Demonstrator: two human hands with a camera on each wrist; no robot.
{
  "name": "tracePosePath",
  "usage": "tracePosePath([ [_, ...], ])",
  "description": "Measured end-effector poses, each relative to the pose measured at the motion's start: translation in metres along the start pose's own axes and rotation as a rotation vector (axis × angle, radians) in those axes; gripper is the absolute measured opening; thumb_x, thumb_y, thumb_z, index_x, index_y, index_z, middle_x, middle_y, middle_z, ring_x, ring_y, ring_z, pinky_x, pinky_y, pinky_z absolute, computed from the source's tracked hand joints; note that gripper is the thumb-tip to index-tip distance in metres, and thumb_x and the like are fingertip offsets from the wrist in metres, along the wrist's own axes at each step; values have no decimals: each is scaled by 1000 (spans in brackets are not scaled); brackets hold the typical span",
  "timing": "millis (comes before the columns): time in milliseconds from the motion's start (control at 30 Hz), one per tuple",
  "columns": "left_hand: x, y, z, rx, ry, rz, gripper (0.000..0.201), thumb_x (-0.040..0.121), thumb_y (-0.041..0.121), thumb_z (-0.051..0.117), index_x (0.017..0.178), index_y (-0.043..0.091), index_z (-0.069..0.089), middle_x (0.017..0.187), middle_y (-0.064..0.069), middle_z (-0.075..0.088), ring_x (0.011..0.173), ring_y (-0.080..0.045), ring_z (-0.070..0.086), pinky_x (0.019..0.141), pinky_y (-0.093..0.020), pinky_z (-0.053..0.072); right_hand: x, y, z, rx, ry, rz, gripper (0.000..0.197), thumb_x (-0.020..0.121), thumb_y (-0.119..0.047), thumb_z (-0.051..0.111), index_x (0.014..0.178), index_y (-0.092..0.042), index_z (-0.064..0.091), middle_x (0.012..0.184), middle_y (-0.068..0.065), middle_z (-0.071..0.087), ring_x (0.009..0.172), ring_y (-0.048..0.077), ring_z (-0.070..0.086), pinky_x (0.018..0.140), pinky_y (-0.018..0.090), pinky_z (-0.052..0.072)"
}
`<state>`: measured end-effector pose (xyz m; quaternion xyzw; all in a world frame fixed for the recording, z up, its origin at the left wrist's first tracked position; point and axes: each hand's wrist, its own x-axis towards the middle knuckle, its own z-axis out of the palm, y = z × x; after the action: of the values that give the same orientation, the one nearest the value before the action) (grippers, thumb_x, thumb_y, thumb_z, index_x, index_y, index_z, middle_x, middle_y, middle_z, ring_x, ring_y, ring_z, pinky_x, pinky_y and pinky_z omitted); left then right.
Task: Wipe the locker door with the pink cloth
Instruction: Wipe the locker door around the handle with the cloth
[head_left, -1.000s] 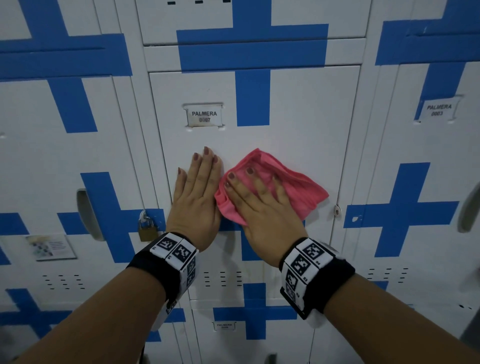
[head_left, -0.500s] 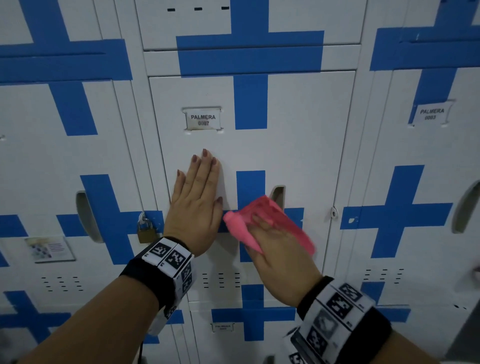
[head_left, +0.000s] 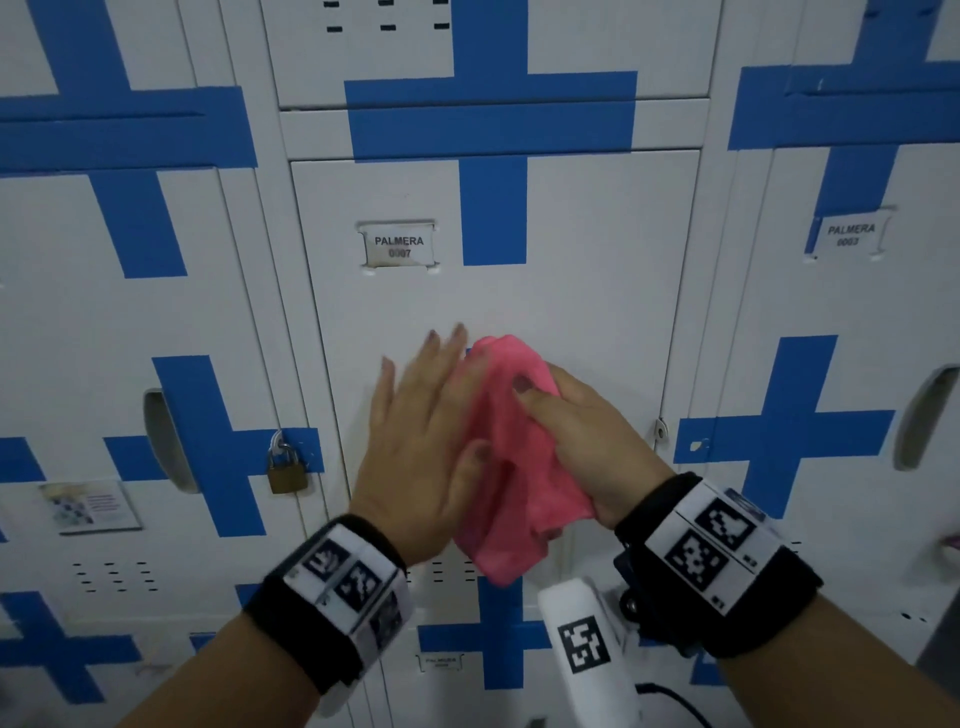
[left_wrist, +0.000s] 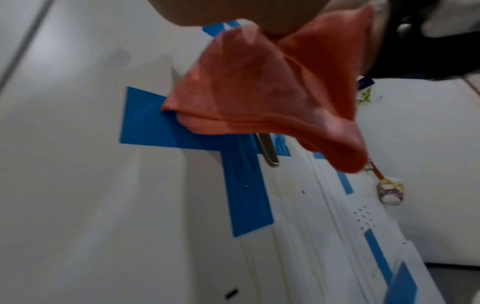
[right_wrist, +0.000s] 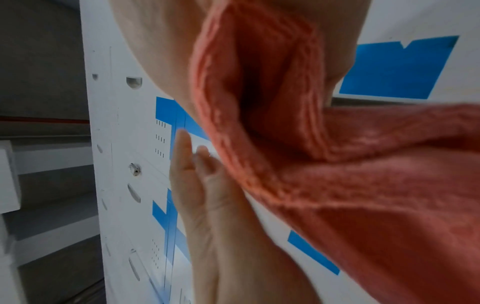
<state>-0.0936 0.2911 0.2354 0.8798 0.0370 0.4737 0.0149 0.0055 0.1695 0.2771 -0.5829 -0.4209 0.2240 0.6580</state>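
One pink cloth (head_left: 511, 457) hangs bunched at centre frame, gripped by the right hand (head_left: 582, 441) with fingers curled round it; the left hand (head_left: 421, 441) (fingers straight, slightly spread) touches its left edge. Both are before one white locker door (head_left: 597, 291) with blue crosses; one brass padlock (head_left: 285, 470) hangs lower left

Both forearms reached forward from 6 o'clock, each with a black wrist band bearing square markers. Left hand (head_left: 421, 441) was flat, fingers straight and close together, pointing toward 12 o'clock, thumb out toward 3 o'clock. Right hand (head_left: 587, 441) sat just beside it at 3 o'clock, fingers curled and gripping the pink cloth (head_left: 511, 467), knuckles angled toward 11 o'clock. The hands nearly touched.
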Motion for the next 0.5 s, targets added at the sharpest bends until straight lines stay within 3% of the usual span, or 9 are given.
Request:
tracePosePath([
  [67,-6,12,10,-46,-7,41,57,94,44,34,148,29,19,156,-4,15,145,-23,14,114,-55,16,0,-1,1,72,-63,23,23,97,-19,45,108,-28,63,111,5,69,104,23,65,92,38,50],
  [167,-7,13,17,-181,70,-15,57,92,32,45,145,34,24,147,-1,26,136,-14,30,112,-31,29,1,1,0,85,-91,26,24,96,-20,45,111,-19,63,110,9,68,103,26,64,93,42,50],
  [233,-3,14,12,-155,81,-16,50,93,28,42,142,29,32,132,0,37,118,-9,42,102,-17,36,1,0,-1,60,-64,0,17,95,-21,46,98,-17,63,99,5,67,92,20,63,84,37,49],
  [267,2,14,10,-154,79,-22,43,95,30,41,138,25,41,124,0,44,108,-7,46,95,-16,40,0,0,-2,42,-53,-22,15,96,-22,47,94,-18,61,92,2,65,86,16,61,80,33,48],
  [333,15,15,6,-358,102,-166,31,97,39,44,114,19,60,102,-1,62,90,-9,57,82,-26,49,0,0,-4,-48,-17,-95,14,97,-23,48,95,-16,60,87,-3,64,81,8,60,76,27,48],
  [400,25,15,2,-549,156,-283,30,95,44,49,98,19,65,89,-2,67,83,-11,63,75,-35,53,2,2,-10,-171,59,-197,11,96,-22,50,96,-17,59,81,-8,63,73,3,58,70,23,47],
  [433,27,12,-1,-496,202,-268,28,95,40,50,100,17,65,90,3,65,86,-5,62,77,-32,52,3,4,-15,-236,111,-253,9,96,-22,50,94,-19,59,81,-9,62,72,2,58,69,22,47],
  [500,26,-1,-6,-155,236,-147,33,95,28,50,123,12,58,108,9,49,105,2,48,93,-21,39,8,9,-27,-426,251,-385,8,95,-21,50,93,-23,57,87,-11,61,81,0,57,73,16,45],
])
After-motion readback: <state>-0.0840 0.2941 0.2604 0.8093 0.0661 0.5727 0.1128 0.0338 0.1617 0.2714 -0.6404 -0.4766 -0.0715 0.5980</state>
